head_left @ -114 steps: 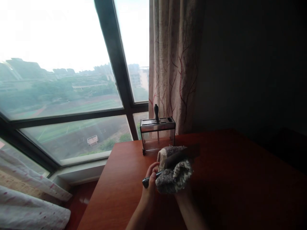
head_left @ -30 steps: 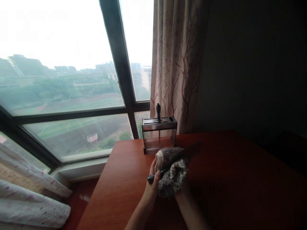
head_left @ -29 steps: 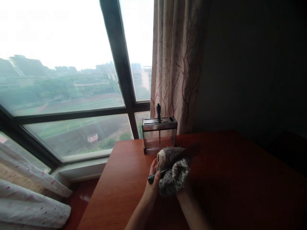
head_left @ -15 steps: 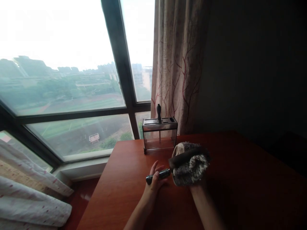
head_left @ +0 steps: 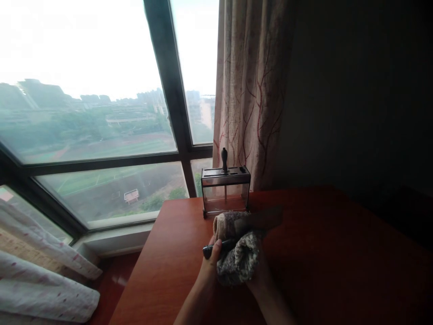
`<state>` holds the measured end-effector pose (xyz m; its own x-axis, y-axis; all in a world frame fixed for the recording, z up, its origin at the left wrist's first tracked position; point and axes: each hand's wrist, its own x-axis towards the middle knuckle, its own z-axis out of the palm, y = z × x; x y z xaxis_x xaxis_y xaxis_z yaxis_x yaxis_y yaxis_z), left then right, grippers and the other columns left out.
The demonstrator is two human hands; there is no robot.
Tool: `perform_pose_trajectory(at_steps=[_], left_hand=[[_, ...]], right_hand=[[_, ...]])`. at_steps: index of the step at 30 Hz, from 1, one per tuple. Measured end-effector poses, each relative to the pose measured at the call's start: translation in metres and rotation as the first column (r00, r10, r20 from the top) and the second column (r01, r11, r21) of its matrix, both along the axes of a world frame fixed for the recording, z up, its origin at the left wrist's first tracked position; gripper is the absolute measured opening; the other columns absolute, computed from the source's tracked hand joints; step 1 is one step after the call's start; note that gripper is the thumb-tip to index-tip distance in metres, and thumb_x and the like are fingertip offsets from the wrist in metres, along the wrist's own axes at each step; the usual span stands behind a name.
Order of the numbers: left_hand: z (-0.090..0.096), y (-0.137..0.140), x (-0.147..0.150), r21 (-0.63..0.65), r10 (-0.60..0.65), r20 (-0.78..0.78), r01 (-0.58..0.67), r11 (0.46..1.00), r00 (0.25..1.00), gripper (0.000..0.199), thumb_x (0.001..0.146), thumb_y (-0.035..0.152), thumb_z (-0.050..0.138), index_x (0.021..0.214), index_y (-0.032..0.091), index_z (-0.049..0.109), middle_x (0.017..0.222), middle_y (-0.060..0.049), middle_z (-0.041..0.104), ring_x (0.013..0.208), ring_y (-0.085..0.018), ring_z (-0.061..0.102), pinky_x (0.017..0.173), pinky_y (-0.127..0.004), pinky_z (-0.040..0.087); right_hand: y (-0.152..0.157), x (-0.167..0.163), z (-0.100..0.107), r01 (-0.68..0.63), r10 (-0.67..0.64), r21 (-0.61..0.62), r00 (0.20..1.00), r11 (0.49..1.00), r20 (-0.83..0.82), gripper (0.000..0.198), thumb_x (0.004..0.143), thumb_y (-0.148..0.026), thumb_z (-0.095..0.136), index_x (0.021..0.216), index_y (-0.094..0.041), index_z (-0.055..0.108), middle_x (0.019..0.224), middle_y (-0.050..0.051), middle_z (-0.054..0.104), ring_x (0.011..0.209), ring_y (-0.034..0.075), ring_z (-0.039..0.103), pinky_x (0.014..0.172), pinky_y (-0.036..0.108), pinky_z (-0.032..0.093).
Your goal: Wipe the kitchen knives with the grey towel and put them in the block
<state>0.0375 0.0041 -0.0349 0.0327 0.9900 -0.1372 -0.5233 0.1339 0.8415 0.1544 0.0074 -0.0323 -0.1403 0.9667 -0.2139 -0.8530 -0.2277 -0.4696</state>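
My left hand (head_left: 214, 255) is closed around the black handle of a kitchen knife (head_left: 265, 220), whose broad dark blade points to the right. A bunched grey and white towel (head_left: 241, 262) is folded around the knife near the handle, with part of it behind the blade and part in front. My right hand (head_left: 259, 271) holds the towel from below and the right; its fingers are mostly hidden by the cloth. Just beyond both hands stands a clear-sided knife block (head_left: 226, 177) with a dark slotted top. One dark-handled tool (head_left: 224, 159) stands upright in it.
The reddish-brown wooden table (head_left: 162, 271) spreads out under my hands. Behind it are a large window (head_left: 101, 117) and a patterned curtain (head_left: 248, 99). A light curtain (head_left: 43, 284) hangs at the lower left, and the right side lies in deep shadow.
The towel and my right hand have moved left along the blade toward the knife's handle. More of the blade now shows to the right of the cloth.
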Motion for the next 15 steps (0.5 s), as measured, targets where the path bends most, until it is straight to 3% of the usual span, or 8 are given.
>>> perform_pose_trajectory(at_steps=[4, 8, 11, 15], left_hand=[[0.007, 0.000, -0.007, -0.020, 0.027, -0.023, -0.028, 0.999, 0.999, 0.064, 0.077, 0.049, 0.066, 0.134, 0.022, 0.054, 0.116, -0.011, 0.072, 0.119, -0.034, 0.058, 0.104, -0.046, 0.040], [0.010, 0.002, -0.016, 0.026, 0.010, -0.111, -0.007, 1.000, 0.994, 0.060, 0.076, 0.048, 0.067, 0.130, 0.021, 0.059, 0.115, -0.009, 0.072, 0.119, -0.034, 0.057, 0.104, -0.043, 0.041], [0.012, 0.004, -0.020, 0.058, 0.018, -0.179, -0.008, 0.998, 0.984, 0.060, 0.073, 0.049, 0.070, 0.126, 0.022, 0.062, 0.114, -0.007, 0.072, 0.118, -0.035, 0.058, 0.102, -0.043, 0.042], [0.017, 0.003, -0.024, 0.075, -0.012, -0.235, 0.030, 0.997, 0.972, 0.057, 0.077, 0.053, 0.066, 0.124, 0.021, 0.064, 0.115, -0.007, 0.072, 0.118, -0.034, 0.057, 0.101, -0.041, 0.043]], right_hand=[[-0.006, 0.022, 0.001, -0.086, 0.088, -0.103, 0.996, 0.991, 0.020, 0.030, 0.074, -0.046, 0.070, 0.092, -0.022, 0.071, 0.089, 0.003, 0.076, 0.089, 0.025, 0.069, 0.082, 0.037, 0.053], [-0.005, 0.045, 0.003, -0.118, 0.149, -0.196, 0.977, 0.974, 0.153, 0.029, 0.071, -0.041, 0.075, 0.090, -0.020, 0.071, 0.078, 0.002, 0.076, 0.086, 0.026, 0.070, 0.083, 0.037, 0.053], [-0.003, 0.060, 0.005, -0.187, 0.224, -0.188, 0.954, 0.964, 0.200, 0.033, 0.070, -0.043, 0.075, 0.091, -0.019, 0.072, 0.081, 0.004, 0.076, 0.087, 0.027, 0.070, 0.084, 0.039, 0.052], [-0.002, 0.075, 0.009, -0.269, 0.293, -0.154, 0.943, 0.951, 0.160, 0.044, 0.075, -0.058, 0.066, 0.093, -0.019, 0.072, 0.088, 0.009, 0.076, 0.093, 0.030, 0.070, 0.086, 0.043, 0.051]])
